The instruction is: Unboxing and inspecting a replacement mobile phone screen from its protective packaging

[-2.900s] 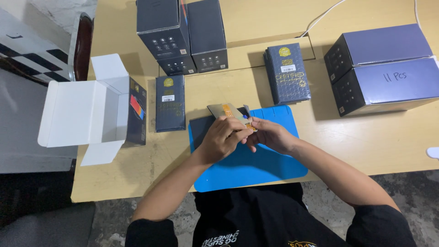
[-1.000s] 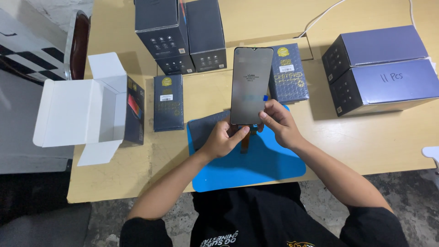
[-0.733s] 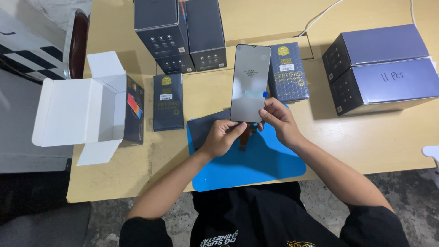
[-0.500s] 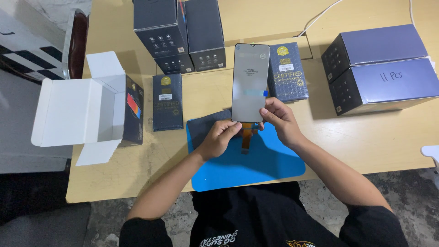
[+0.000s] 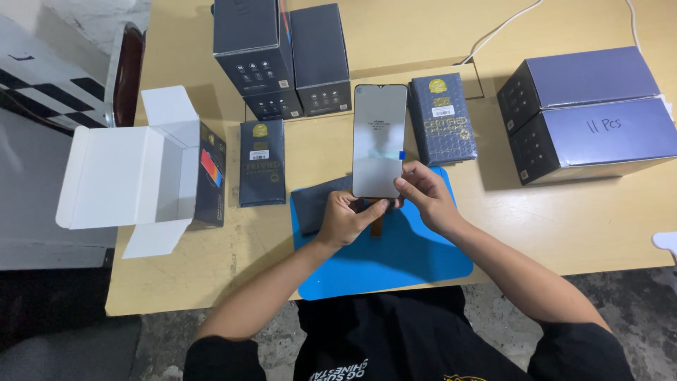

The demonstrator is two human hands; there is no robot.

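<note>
Both hands, left hand (image 5: 343,217) and right hand (image 5: 423,194), grip the phone screen (image 5: 379,141) upright

Light wood table (image 5: 211,282), grey concrete floor (image 5: 211,346), checkered surface (image 5: 42,77) at left, even indoor light

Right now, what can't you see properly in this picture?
All from the head view:
- Back of the phone screen panel: faces away.
- Its lower edge: covered by the left hand and right hand.
- Dark pouch on the blue mat: partly behind the left hand.
- Open white box: its inside is turned away.
- White thing: cut off by the right edge.
</note>
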